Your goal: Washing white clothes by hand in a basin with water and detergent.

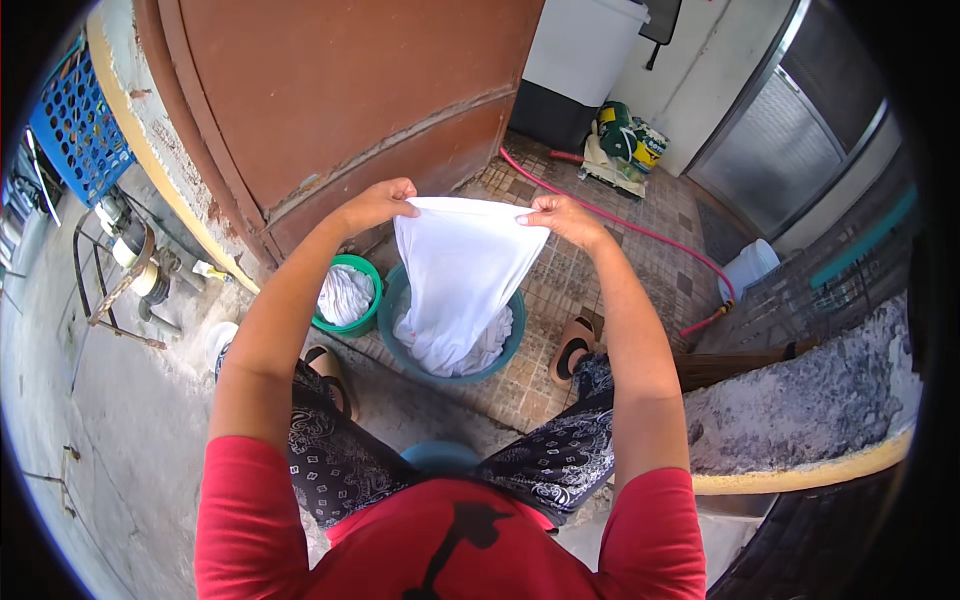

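Observation:
Between my hands a white cloth garment is stretched by its top edge. My left hand pinches one upper corner, and my right hand grips the other. The cloth hangs down into a blue-green plastic basin, where more white laundry lies heaped. Where the hanging piece ends and the heap begins cannot be made out. Left of the basin stands a smaller green bucket with a twisted white cloth in it.
A pink hose crosses the tiled floor on the right, near a white bucket. A brown metal gate rises ahead. Filled bags lie by the far wall. At the left are a pipe fitting and a blue plastic crate.

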Tool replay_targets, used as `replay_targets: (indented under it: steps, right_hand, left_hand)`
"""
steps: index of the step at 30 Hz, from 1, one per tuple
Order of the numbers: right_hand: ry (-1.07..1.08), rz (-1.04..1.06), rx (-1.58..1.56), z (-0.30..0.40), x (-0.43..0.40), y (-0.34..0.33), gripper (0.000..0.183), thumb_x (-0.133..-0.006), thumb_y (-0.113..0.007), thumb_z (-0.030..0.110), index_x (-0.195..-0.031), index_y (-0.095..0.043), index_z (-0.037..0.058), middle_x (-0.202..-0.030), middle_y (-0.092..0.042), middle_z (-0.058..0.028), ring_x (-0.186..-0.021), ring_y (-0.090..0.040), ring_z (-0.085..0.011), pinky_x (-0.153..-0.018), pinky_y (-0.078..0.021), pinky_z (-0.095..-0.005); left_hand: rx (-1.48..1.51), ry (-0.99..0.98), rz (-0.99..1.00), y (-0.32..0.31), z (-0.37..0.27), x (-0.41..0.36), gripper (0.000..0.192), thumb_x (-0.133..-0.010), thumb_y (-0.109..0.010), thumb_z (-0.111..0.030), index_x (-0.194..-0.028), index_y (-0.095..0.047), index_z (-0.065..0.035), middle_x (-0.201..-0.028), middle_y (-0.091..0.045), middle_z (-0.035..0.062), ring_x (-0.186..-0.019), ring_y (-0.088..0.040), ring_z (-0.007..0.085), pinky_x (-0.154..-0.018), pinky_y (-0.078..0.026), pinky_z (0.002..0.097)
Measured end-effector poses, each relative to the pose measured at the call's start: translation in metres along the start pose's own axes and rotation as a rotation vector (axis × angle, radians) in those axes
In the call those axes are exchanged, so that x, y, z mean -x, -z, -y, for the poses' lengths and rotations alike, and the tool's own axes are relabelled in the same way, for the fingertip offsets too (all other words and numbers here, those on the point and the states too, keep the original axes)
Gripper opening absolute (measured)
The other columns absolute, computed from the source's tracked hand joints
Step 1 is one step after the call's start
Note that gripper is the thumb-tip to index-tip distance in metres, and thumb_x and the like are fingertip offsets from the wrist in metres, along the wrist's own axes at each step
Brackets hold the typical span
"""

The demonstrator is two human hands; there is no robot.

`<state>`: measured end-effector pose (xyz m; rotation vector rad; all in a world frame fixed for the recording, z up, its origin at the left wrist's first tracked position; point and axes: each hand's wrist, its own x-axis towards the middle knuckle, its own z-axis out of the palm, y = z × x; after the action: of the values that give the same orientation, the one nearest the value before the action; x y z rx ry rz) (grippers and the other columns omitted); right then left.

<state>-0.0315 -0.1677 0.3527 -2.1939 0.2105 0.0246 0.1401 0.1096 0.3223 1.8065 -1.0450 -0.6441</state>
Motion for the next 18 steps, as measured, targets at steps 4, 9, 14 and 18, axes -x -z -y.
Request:
replay_targets:
  steps: [4,9,14,18]
  right_hand:
    - [0.01,-0.041,-0.194,-0.012,-0.002,-0.004,0.021,-0.074,-0.068,0.024,-0.069,-0.058,0.0064,-0.064,-0.052,0.0034,-0.062,-0.046,-0.0062,-0.058,-0.0374,-0.0225]
    - [-0.009,-0.131,-0.385,-0.005,-0.005,-0.018,0.021,-0.077,-0.065,0.024,-0.075,-0.061,0.0029,-0.068,-0.058,-0.0001,-0.06,-0.052,-0.0072,-0.056,-0.0423,-0.023]
    - [-0.025,-0.159,-0.393,-0.005,-0.009,-0.016,0.023,-0.078,-0.064,0.024,-0.078,-0.062,0.0011,-0.069,-0.06,-0.0025,-0.061,-0.054,-0.0082,-0.056,-0.044,-0.0228]
    - [-0.014,-0.142,-0.366,0.013,-0.015,-0.02,0.021,-0.078,-0.064,0.022,-0.076,-0.062,0.0011,-0.067,-0.059,-0.002,-0.06,-0.053,-0.0077,-0.056,-0.0427,-0.0223]
  left_hand:
    - [0.027,0.025,-0.028,0.002,-0.018,0.005,0.015,-0.082,-0.056,-0.022,-0.079,-0.049,-0.0093,-0.074,-0.046,-0.0039,-0.074,-0.042,0.0077,-0.069,-0.033,0.0233]
    - [0.012,0.053,-0.072,0.013,0.001,0.003,0.026,-0.086,-0.047,-0.03,-0.079,-0.053,-0.0055,-0.076,-0.051,-0.0012,-0.075,-0.045,0.0101,-0.072,-0.036,0.0256]
    - [0.027,0.097,-0.168,-0.007,-0.013,-0.001,0.028,-0.085,-0.051,-0.035,-0.083,-0.053,-0.0072,-0.077,-0.05,-0.0019,-0.077,-0.045,0.0093,-0.071,-0.036,0.0246]
    - [-0.013,0.099,-0.041,-0.004,0.001,-0.007,0.03,-0.08,-0.059,-0.035,-0.086,-0.055,-0.0061,-0.08,-0.053,0.0004,-0.081,-0.048,0.0114,-0.073,-0.038,0.026]
